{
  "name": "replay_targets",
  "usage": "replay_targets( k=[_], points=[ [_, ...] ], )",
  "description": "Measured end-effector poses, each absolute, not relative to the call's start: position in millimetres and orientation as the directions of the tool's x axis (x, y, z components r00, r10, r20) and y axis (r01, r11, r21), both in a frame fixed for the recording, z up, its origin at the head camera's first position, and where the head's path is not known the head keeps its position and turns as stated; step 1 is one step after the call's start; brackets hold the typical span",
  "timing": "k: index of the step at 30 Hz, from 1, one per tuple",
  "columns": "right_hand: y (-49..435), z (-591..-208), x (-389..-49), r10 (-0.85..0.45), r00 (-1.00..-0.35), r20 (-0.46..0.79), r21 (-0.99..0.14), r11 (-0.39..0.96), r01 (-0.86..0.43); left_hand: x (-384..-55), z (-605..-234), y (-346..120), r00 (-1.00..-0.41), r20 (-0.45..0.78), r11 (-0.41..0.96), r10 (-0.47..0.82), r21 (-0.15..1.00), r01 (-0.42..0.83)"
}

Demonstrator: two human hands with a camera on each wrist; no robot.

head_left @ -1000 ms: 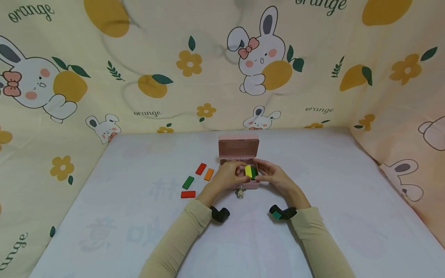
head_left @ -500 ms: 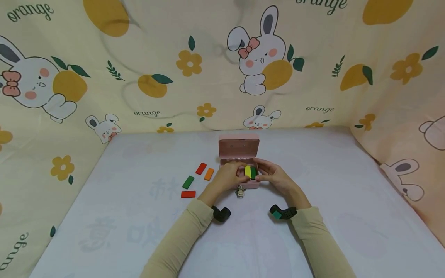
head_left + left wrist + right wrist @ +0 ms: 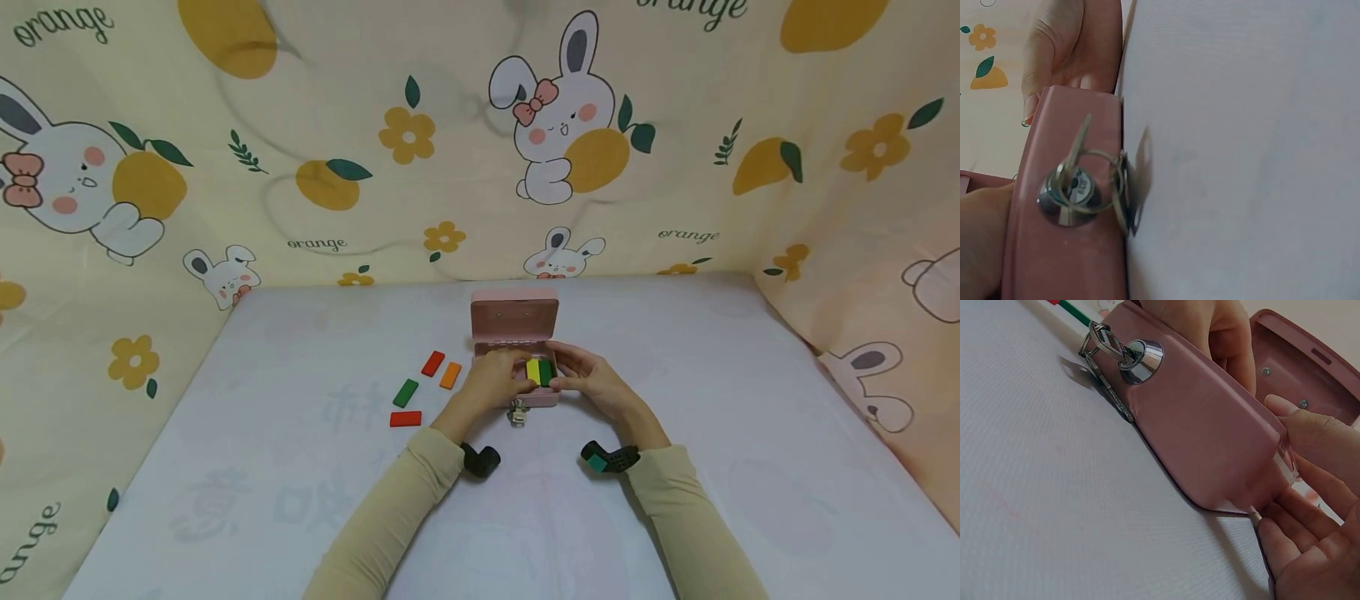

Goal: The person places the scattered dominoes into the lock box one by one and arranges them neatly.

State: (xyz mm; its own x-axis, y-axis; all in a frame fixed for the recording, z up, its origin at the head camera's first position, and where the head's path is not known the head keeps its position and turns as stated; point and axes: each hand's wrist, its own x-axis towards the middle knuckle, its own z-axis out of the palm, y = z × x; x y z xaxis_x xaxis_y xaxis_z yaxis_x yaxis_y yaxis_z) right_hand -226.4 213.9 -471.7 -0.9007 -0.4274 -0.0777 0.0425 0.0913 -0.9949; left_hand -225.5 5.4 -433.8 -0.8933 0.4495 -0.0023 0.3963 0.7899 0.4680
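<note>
Yellow block (image 3: 533, 372) & green block (image 3: 546, 372) side by side in open pink box (image 3: 1197, 425); my L hand (image 3: 489, 379) pinches the yellow one, R hand (image 3: 598, 387) grips box's R end (key (image 3: 1080, 140) in lock (image 3: 1151, 359), btw). 4 loose blocks (image 3: 406, 393) L of it on desk (image 3: 247, 417).

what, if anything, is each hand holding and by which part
The right hand holds the pink box by its right end; whether the left hand grips the yellow block cannot be told.

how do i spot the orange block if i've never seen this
On the white table, find the open pink box. In the head view, the orange block lies just left of it. Its colour sets it apart from two red blocks and a green block nearby.
</note>
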Motion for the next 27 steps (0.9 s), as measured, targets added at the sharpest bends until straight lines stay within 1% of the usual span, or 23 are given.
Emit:
replay_targets(
  k=[7,13,27],
  points=[
    [214.9,-472.2,-226.2,-0.443,-0.894,-0.067,-0.997,0.066,0.042,-226.3,-434.6,7.9,-0.902,-0.017,0.808,0.431,0.452,0.378],
    [214.6,-472.9,-226.5,-0.43,-0.9,-0.075,-0.996,0.067,0.051,-226.8,-436.4,8.6,-0.906,-0.024,0.818,0.423,0.441,0.37],
    [216.3,-474.0,-227.7,-0.446,-0.894,-0.041,-0.997,0.083,0.004,-225.2,-432.8,9.9,-0.905,-0.043,0.834,0.423,0.409,0.37]
  ],
)
